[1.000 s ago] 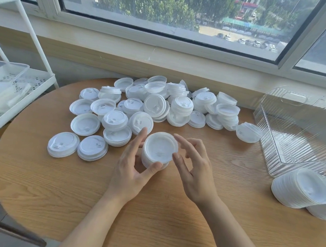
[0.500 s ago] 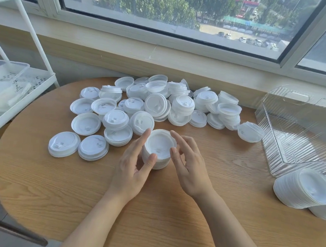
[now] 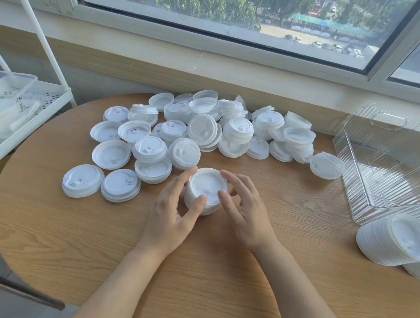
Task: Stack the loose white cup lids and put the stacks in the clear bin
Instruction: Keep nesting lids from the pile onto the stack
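Short stack of white lids (image 3: pixel 205 192), nested, standing on the round wooden table (image 3: pixel 98 245) directly between the two hands. Left hand (image 3: pixel 173 213): cupped round the stack's left side, index finger curved along the far rim, thumb pressed on the near top edge; holding the stack. Right hand (image 3: pixel 244 211): set against the stack's right side, fingers curled, fingertips touching the top lid's right rim; it steadies the stack between thumb and fingers, though the thumb's contact is partly hidden. Loose lids (image 3: pixel 206 131): a wide heap on the table just beyond both hands, some singles, some small nested piles, some upside down, spreading further to the left-hand side than to the right. Two flat lids (image 3: pixel 101 182) lie side by side, touching, to the left of the left hand. One tilted lid (image 3: pixel 326 165) sits apart at the heap's right end, beyond and right of the right hand, just beside the clear bin (image 3: pixel 390 166). The bin, ribbed and transparent, stands well to the right of the right hand. Long finished stack (image 3: pixel 394 241): lying on its side right of the right hand, nearer the viewer than the bin, touching its near corner. White wire shelf (image 3: pixel 20 120): far left of the left hand, off the table.
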The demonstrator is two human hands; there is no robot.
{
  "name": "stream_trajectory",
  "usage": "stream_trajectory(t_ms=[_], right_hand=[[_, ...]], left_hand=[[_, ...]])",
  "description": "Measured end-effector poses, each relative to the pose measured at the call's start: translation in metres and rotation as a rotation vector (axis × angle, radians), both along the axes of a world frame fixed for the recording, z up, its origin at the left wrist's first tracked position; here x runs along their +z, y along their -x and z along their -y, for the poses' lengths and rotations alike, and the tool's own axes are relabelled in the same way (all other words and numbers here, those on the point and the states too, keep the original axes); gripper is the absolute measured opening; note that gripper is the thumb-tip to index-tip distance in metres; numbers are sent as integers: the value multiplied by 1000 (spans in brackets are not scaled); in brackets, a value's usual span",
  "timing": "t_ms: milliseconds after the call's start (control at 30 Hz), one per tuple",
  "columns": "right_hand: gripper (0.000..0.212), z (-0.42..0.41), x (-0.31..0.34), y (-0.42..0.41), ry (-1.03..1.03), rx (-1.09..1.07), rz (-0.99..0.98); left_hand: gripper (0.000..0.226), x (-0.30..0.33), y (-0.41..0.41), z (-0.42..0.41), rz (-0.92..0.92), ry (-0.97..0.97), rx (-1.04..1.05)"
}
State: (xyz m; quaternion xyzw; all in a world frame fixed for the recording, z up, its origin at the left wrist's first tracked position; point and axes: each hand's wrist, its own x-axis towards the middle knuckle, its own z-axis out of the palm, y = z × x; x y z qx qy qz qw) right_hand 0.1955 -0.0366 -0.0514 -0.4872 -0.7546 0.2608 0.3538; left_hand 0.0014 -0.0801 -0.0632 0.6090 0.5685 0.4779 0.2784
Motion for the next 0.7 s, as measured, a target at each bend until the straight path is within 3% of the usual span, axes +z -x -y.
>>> stream_trajectory(t_ms=[200,467,567,700], right_hand=[[57,1,0,1,32,0,-51],[46,1,1,1,24,-1,-167],[33,-9,-6,-1,13,-120,-246],[21,-41,-15,-7,-28,-323,-180]], left_hand=[[63,2,0,1,-4,18,-14],[81,0,0,3,-41,30,16],[82,1,-1,-1,-52,27,28],[82,0,-1,-5,-41,46,29]])
